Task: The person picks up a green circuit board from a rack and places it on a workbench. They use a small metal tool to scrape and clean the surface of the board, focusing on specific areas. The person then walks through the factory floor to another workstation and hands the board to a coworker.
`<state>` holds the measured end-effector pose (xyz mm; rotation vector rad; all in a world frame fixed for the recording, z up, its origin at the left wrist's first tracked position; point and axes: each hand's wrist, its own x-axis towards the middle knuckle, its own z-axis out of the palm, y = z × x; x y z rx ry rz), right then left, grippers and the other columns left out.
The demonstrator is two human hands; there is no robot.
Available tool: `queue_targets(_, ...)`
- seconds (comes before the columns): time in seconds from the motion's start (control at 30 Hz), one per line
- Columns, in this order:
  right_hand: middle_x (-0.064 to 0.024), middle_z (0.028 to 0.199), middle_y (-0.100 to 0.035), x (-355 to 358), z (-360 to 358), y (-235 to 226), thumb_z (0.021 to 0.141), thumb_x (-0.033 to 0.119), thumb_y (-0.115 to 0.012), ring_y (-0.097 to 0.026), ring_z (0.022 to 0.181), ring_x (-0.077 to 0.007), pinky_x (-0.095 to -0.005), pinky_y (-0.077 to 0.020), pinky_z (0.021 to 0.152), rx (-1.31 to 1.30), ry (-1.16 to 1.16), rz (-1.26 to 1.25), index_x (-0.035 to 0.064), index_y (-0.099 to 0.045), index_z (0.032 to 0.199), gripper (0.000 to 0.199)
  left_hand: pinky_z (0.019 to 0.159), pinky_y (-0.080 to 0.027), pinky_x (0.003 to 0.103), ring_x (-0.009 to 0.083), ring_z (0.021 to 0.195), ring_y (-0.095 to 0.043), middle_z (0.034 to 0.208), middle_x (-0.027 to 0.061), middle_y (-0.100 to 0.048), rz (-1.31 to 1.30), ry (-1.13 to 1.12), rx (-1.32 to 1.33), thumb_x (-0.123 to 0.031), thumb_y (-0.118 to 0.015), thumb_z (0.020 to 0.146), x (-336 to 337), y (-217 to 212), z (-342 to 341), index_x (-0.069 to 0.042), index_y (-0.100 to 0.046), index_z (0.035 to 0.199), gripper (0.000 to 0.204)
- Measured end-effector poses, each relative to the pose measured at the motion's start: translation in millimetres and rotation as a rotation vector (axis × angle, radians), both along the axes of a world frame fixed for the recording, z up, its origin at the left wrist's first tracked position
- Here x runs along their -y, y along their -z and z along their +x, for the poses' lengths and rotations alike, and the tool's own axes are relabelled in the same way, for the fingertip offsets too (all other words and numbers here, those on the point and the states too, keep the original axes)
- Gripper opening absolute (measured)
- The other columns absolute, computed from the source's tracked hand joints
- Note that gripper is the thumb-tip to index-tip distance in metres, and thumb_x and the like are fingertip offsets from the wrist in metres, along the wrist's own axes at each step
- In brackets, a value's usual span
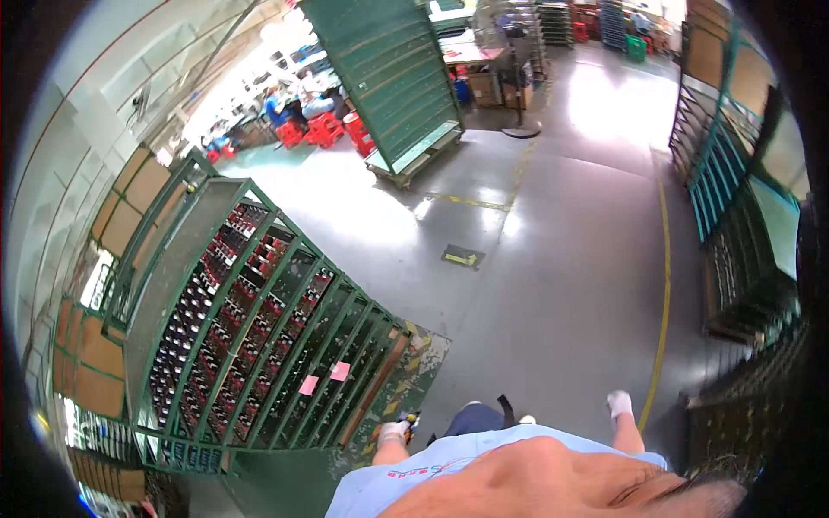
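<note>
My left hand (394,432), in a white glove, hangs low beside my body, close to the green rack. Its fingers look closed round a small orange, yellow and black thing (411,422), whose kind I cannot make out. My right hand (619,403), also white-gloved, hangs away from my body over the grey floor, near the yellow line. Nothing shows in it, and its fingers are too small to read. The tall green rack (285,229) on the left bears shelves of small black, red and white parts. Two pink paper slips (340,371) are on its front.
Another green rack (389,78) stands on wheels ahead. Dark racks (734,207) line the right side, beyond a yellow floor line (666,285). A floor marker with a yellow arrow (464,256) lies ahead. Red stools (324,129) and seated people are at the far left.
</note>
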<state>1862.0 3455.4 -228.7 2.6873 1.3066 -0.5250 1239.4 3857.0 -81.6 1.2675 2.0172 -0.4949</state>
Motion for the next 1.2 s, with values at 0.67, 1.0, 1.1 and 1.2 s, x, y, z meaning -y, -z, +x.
queue_targets(0.67, -0.0126, 0.114, -0.069, -530.1, 138.5, -24.3, 0.083, 0.039, -0.062, -0.065, 0.107, -0.0296, -0.0426, -0.0528, 0.089, -0.437, -0.046, -0.343, 0.0137, -0.074, 0.105, 0.036, 0.092, -0.050, 0.046, 0.0385, 0.108, -0.065, 0.113, 0.0220, -0.067, 0.163, -0.054, 0.055, -0.054, -0.067, 0.074, -491.7, 17.3, 226.9, -0.009, -0.074, 0.104, 0.055)
queue_targets(1.0, -0.0113, 0.099, -0.073, -948.7, 283.0, -1.7, 0.082, 0.030, -0.064, -0.071, 0.089, -0.0299, -0.0435, -0.0569, 0.075, -0.057, -0.822, -0.362, 0.0128, -0.077, 0.090, 0.023, 0.097, -0.050, 0.043, 0.0341, 0.115, -0.063, 0.121, 0.0206, -0.066, 0.133, -0.313, 0.028, -0.051, -0.072, 0.073, -743.8, -0.7, 296.4, -0.005, -0.071, 0.114, 0.061)
queue_targets(1.1, -0.0067, 0.086, -0.068, -1129.4, 266.3, -39.7, 0.089, 0.014, -0.063, -0.062, 0.064, -0.0206, -0.0388, -0.0470, 0.050, -0.973, 0.343, 0.118, 0.0082, -0.067, 0.102, 0.015, 0.099, -0.049, 0.042, 0.0337, 0.116, -0.063, 0.123, 0.0199, -0.066, 0.019, -0.507, -0.063, -0.049, -0.074, 0.073, -747.0, -5.3, 272.4, -0.005, -0.070, 0.115, 0.060)
queue_targets(1.2, -0.0082, 0.075, -0.065, -1281.6, 259.1, -88.3, 0.087, 0.014, -0.058, -0.061, 0.057, -0.0196, -0.0354, -0.0464, 0.046, -0.918, 0.174, 0.079, 0.0063, -0.068, 0.091, 0.013, 0.101, -0.047, 0.041, 0.0326, 0.119, -0.061, 0.125, 0.0185, -0.065, -0.074, -0.661, -0.030, -0.046, -0.073, 0.074, -748.2, 12.9, 263.6, -0.007, -0.069, 0.117, 0.059)
